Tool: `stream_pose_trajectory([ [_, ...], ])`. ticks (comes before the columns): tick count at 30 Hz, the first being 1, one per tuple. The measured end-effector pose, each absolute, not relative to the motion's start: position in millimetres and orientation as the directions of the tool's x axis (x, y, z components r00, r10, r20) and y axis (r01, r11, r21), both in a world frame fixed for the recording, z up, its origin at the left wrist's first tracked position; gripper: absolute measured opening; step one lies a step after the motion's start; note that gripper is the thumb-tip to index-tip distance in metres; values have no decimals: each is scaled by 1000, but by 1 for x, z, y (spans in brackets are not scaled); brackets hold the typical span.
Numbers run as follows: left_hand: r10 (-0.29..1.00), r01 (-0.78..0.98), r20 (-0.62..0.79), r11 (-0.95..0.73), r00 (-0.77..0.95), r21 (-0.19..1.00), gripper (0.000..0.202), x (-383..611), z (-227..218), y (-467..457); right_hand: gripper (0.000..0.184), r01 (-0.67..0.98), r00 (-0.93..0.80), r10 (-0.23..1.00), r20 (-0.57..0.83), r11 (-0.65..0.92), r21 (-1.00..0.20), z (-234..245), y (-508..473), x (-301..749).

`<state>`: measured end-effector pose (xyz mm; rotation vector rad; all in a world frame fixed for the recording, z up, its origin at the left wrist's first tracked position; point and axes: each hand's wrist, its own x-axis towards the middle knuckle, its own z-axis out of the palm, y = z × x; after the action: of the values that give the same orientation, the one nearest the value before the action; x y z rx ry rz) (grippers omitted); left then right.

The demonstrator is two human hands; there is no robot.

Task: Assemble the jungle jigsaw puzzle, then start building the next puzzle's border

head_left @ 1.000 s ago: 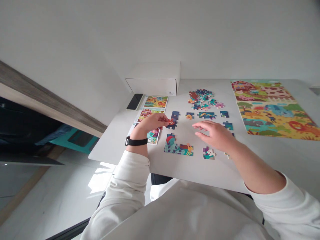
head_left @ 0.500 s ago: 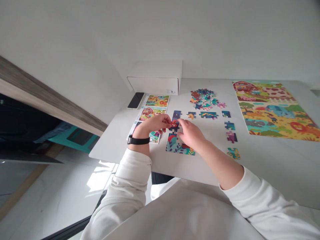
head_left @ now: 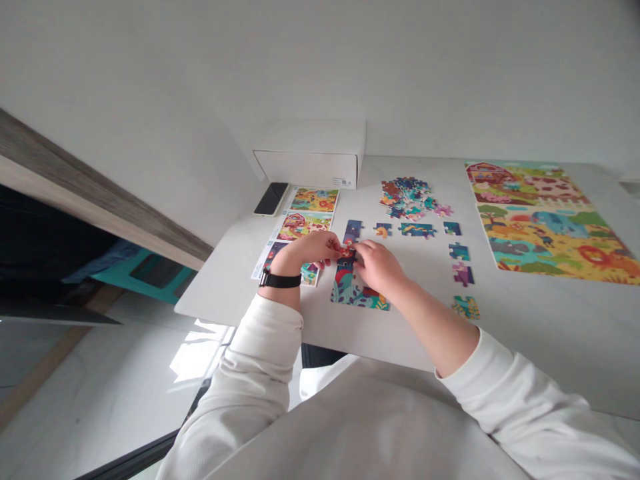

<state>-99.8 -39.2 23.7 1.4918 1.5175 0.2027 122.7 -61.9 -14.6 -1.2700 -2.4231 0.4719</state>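
My left hand (head_left: 311,249), with a black watch on its wrist, pinches a small red-orange puzzle piece (head_left: 346,253) over the white table (head_left: 525,320). My right hand (head_left: 379,267) has its fingers curled against the same piece from the other side. Just below both hands lies a joined strip of blue, green and orange puzzle pieces (head_left: 356,292). A dark blue joined piece (head_left: 353,231) lies just beyond the fingertips.
A heap of loose pieces (head_left: 407,197) lies further back, with single pieces (head_left: 459,251) scattered to the right. A finished farm-and-animals puzzle (head_left: 545,219) covers the right. A picture sheet (head_left: 299,228), black phone (head_left: 271,198) and white box (head_left: 310,155) sit at the back left.
My right hand swung left from the table's middle to meet my left hand at the red-orange piece, uncovering single pieces on the right. My left hand barely moved.
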Motion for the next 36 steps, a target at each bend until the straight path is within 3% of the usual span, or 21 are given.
stream_pose_trajectory([
  [12, 867, 822, -478, 170, 137, 543, 30, -90, 31, -42, 39, 741, -544, 831, 117, 541, -397, -12, -61, 122],
  [22, 881, 800, -447, 154, 155, 580, 26, -93, 22, -42, 33, 722, -578, 805, 137, 582, -373, -7, -68, 126],
  [36, 883, 803, -422, 93, 207, 588, 30, -86, 32, -49, 26, 737, -597, 801, 52, 573, -359, -1, -71, 127],
])
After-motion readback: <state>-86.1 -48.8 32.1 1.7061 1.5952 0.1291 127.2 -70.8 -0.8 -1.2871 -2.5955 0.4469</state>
